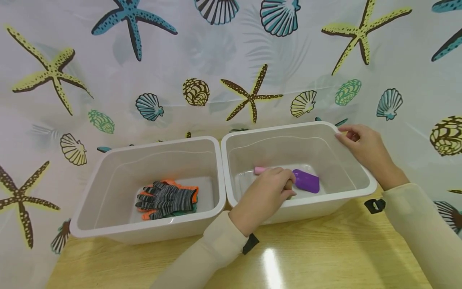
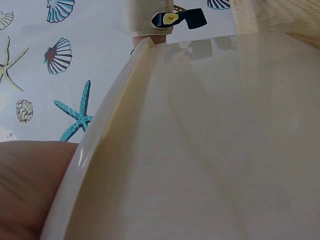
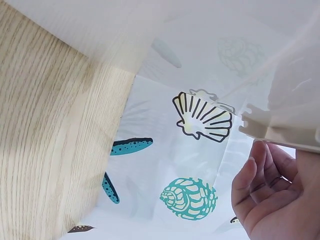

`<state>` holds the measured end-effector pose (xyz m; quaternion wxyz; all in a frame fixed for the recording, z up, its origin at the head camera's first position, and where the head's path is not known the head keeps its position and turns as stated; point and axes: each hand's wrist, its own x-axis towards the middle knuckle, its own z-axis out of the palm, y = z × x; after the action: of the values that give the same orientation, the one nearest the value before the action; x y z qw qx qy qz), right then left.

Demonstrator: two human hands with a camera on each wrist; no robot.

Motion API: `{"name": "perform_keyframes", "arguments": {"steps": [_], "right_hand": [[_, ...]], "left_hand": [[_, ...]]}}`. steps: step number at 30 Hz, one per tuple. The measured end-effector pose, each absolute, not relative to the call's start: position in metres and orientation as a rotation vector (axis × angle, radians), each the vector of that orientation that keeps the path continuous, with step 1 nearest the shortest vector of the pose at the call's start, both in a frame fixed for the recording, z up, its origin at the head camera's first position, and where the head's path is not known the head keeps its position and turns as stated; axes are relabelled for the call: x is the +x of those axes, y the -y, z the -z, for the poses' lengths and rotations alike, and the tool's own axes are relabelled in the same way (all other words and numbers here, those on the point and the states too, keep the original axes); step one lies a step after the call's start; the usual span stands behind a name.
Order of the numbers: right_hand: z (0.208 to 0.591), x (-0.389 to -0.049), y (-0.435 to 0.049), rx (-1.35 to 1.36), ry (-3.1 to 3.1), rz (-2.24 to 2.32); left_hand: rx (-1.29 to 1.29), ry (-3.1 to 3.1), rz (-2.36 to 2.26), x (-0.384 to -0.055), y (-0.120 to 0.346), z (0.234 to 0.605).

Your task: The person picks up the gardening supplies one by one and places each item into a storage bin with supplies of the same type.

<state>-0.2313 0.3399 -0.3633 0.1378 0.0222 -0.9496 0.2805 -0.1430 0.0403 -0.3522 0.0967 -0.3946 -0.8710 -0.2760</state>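
In the head view my left hand [image 1: 265, 194] reaches over the front rim of the right-hand white bin [image 1: 346, 164], fingers bent down. It covers the middle of a small toy shovel with a purple blade [image 1: 306, 181] and a pink handle end [image 1: 259, 170]; whether the fingers grip it is hidden. In the left wrist view, skin [image 2: 30, 190] shows behind the bin's rim [image 2: 95, 135]. My right hand [image 1: 368, 148] pinches the same bin's rim near its far right corner, its curled fingers [image 3: 250, 180] at the lip in the right wrist view.
A second white bin [image 1: 119, 168] stands close on the left, with a grey-and-black striped glove [image 1: 171, 199] lying on orange and green ones. Both bins stand on a wooden table [image 1: 310, 249]. Behind them hangs a cloth [image 1: 209, 48] printed with shells and starfish.
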Motion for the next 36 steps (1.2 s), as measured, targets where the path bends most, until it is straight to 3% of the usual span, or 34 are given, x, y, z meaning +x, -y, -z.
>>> {"name": "perform_keyframes", "arguments": {"steps": [36], "right_hand": [[0.363,-0.229,-0.341,0.045,2.758,-0.873]], "left_hand": [[-1.015,2.962,0.912,-0.152,-0.045,0.345]]}}
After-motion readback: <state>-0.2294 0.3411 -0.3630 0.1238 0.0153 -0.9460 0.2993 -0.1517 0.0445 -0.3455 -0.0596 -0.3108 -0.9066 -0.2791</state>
